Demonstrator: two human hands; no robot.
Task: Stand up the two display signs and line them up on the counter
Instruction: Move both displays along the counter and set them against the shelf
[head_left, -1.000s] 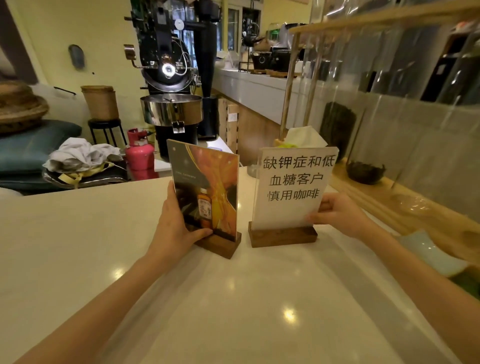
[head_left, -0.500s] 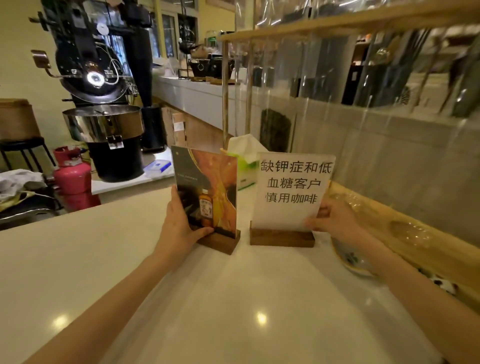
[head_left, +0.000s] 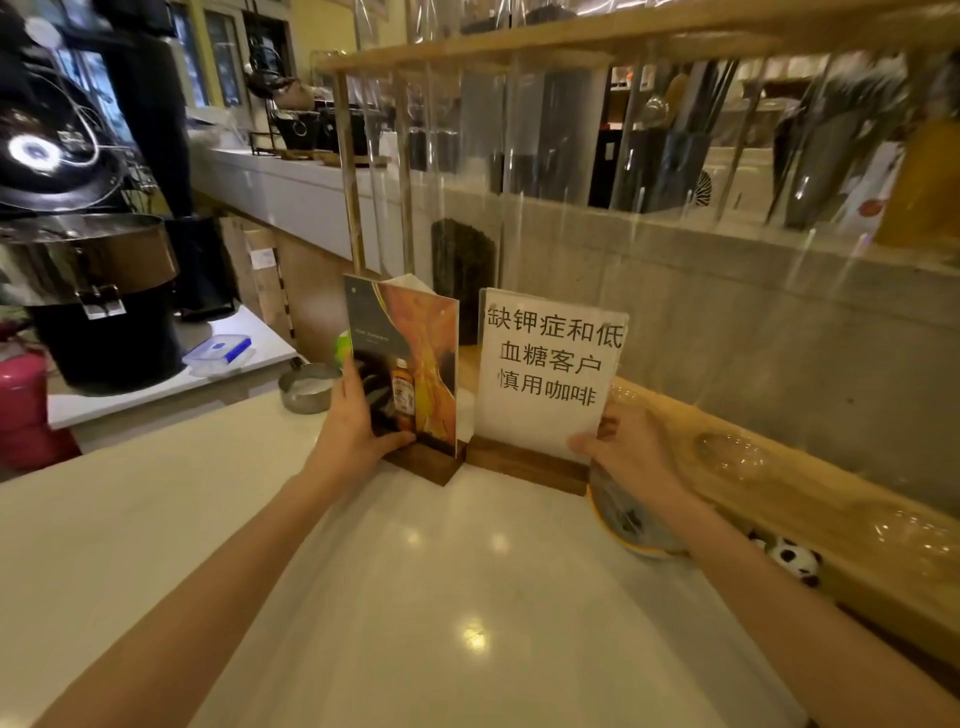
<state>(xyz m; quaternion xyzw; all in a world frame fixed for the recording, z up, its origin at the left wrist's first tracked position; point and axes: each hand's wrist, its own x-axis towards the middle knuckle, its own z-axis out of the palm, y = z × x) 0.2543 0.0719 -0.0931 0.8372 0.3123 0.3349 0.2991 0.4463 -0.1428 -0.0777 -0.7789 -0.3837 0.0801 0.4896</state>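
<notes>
The right hand (head_left: 631, 449) hides part of a bowl (head_left: 623, 525) at 4 o'clock, fingers pinching the text sign (head_left: 550, 364). The left hand (head_left: 358, 431) grips the picture sign (head_left: 410, 358). Both signs stand upright on the counter (head_left: 415, 597), bases almost touching; a metal cup (head_left: 306, 387) sits at 10 o'clock.

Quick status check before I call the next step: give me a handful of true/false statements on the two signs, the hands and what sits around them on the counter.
1. Both signs stand upright in wooden bases. True: the picture sign and the white text sign.
2. The left hand holds the white text sign. False: it holds the picture sign; the right hand holds the text sign.
3. The bases sit close together on the counter. True.
4. The metal cup stands right of the signs. False: left.
</notes>
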